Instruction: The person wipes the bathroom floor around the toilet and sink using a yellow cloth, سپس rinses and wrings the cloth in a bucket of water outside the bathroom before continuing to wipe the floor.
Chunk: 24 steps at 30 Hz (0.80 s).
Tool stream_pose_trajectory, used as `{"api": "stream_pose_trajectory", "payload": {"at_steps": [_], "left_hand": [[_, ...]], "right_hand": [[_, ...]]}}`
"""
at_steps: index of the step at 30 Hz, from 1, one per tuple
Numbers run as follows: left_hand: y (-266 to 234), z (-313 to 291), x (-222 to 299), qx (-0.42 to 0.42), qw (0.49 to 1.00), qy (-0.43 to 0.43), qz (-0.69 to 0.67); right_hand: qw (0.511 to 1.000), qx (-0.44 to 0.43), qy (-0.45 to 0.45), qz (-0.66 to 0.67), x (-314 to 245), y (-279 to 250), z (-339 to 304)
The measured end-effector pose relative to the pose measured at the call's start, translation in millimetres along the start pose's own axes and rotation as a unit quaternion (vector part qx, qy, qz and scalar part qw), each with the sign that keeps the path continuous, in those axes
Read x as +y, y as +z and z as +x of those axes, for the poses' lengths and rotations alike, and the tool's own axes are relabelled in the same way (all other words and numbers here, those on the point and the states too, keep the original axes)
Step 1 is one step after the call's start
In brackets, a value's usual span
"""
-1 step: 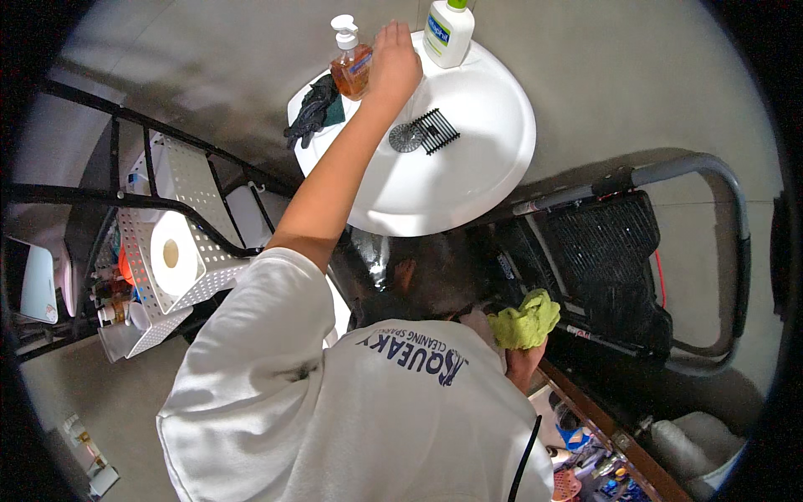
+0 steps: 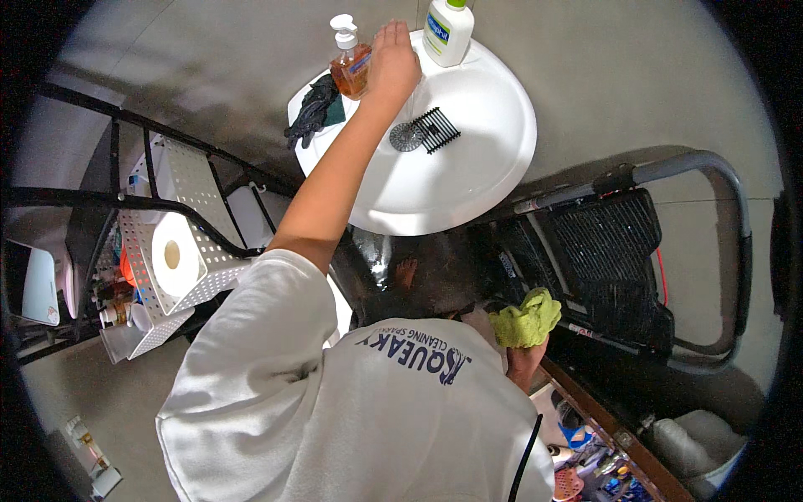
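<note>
At the back of the white washbasin (image 2: pixel 493 159) is my left hand (image 2: pixel 394 63), its fingers together and curled over something hidden beneath, where a tap would sit. A thin clear stream runs down below it. Just left of this hand stands a pump bottle (image 2: pixel 350 71) of amber liquid soap; a white bottle with a green top (image 2: pixel 447 38) is to its right. In the basin, a black slatted rack (image 2: pixel 437 130) touches the round drain strainer (image 2: pixel 406 137). Low beside my body, my right hand (image 2: pixel 525 361) grips a crumpled lime-green cloth (image 2: pixel 525 320).
Black gloves (image 2: pixel 314 110) and a dark green pad (image 2: pixel 335 111) lie on the basin's left rim. A black metal shelf (image 2: pixel 125 199) with a white perforated basket (image 2: pixel 219 268) and toilet roll (image 2: pixel 177 255) stands left. A folded step ladder (image 2: pixel 606 243) leans right, above an open drawer (image 2: pixel 615 435).
</note>
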State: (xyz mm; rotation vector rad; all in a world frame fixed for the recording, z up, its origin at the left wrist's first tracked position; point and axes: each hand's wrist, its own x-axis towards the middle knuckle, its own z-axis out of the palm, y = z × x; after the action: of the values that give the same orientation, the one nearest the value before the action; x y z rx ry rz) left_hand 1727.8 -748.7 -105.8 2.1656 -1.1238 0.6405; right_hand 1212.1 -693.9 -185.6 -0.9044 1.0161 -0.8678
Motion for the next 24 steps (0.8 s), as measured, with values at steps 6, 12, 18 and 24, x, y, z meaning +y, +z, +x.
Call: {"api": "stream_pose_trajectory", "payload": {"at_steps": [6, 12, 18, 24], "left_hand": [[10.7, -13.0, -3.5, -0.029, 0.987, 0.090, 0.133], [-14.7, -8.9, -8.6, -0.098, 0.995, 0.001, -0.026], [-58.8, -108.1, 114.2, -0.094, 0.940, -0.008, -0.329], [-81.4, -240.5, 212.5, -0.310, 0.838, 0.127, -0.430]], "right_hand": [[0.997, 0.018, -0.034, -0.068, -6.6, 8.8, 6.4], [0.963, 0.021, 0.057, 0.263, -12.0, 0.4, 7.5], [0.899, 0.030, 0.058, 0.434, -6.1, -50.6, -41.7], [0.865, 0.037, -0.013, 0.501, 10.9, -81.0, -82.4]]}}
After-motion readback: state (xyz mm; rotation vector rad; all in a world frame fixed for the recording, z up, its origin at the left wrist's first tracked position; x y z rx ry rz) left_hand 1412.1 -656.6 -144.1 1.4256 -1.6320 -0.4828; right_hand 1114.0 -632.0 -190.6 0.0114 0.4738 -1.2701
